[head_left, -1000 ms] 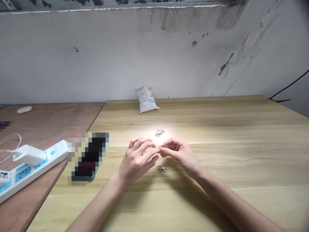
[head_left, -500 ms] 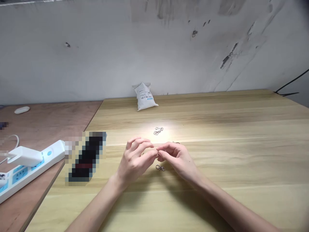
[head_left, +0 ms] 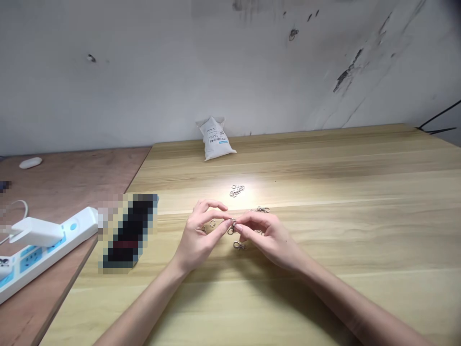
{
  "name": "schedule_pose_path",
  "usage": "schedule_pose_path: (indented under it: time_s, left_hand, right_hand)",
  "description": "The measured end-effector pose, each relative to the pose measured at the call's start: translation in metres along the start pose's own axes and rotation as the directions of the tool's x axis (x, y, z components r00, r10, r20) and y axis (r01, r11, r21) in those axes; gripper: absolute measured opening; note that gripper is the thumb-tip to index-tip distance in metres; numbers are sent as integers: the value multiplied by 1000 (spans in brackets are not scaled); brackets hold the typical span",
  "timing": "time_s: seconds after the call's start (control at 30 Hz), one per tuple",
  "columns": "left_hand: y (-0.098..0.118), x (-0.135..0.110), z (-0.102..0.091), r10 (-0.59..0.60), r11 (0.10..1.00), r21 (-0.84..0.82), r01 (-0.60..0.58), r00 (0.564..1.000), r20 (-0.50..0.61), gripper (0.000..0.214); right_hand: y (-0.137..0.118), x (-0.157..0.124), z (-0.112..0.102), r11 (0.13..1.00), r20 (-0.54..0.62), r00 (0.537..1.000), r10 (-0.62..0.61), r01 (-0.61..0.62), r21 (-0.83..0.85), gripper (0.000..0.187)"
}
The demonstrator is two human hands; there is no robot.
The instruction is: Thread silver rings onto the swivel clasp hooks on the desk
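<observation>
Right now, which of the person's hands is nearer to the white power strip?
Left. The left hand is to the right of the power strip, with a dark, blurred object between them; the right hand is farther right.

Left of the left hand (head_left: 199, 234), a flat, dark rectangular object (head_left: 130, 231) is obscured by pixelation. Farther left, a white power strip (head_left: 84, 221) with blue panels is fitted with a white block-shaped charger (head_left: 41, 234); a white oval object (head_left: 30, 163) is located beyond it. Beyond the left hand, a printed white plastic packet (head_left: 216, 142) is set near a grey, scraped wall (head_left: 151, 86). Far right of the right hand (head_left: 272, 238), a black cable (head_left: 440, 115) is seen.
</observation>
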State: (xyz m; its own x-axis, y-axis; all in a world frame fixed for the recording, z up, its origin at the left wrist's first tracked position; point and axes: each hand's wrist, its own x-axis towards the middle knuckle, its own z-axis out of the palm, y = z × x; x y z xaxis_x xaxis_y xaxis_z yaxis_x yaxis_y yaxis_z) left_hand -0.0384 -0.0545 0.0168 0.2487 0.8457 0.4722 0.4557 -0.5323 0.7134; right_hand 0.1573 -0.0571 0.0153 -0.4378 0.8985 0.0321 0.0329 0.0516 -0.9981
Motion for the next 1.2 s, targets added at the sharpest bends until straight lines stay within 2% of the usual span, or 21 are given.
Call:
schedule_pose_path:
  time_s: [0.2,0.4,0.5,0.63,0.77,0.87,1.03,1.2]
  left_hand:
    - [2,-2,2,-40,999,-32,41,999,36,11]
    - [3,-3,0,118,987,102,-121,993,30,17]
    - [4,-2,0,165,976,133,-174,983,80,17]
    - [4,0,1,228,944,216,-247,967,112,12]
    - [1,2,1,330,877,317,-361,932,147,9]
    - [-1,2,0,372,837,357,-413,910,182,11]
    - [-3,1,1,371,823,362,-439,896,243,12]
    - [-8,-1,1,359,833,333,-442,889,283,14]
  right_hand:
    - [1,0,1,993,-27,997,-67,64,-103,22]
    - [3,-1,-2,953,-56,984,-169,148,-264,17]
    - [7,0,-6,851,4,952,-305,274,-448,14]
    - [10,1,-11,629,111,892,-438,392,-672,15]
    - [9,0,-12,465,198,881,-430,404,-788,21]
    - [8,1,-12,378,252,876,-412,416,-827,25]
    - [8,1,-15,304,353,859,-370,471,-828,25]
    - [8,0,-17,247,413,867,-280,481,-841,24]
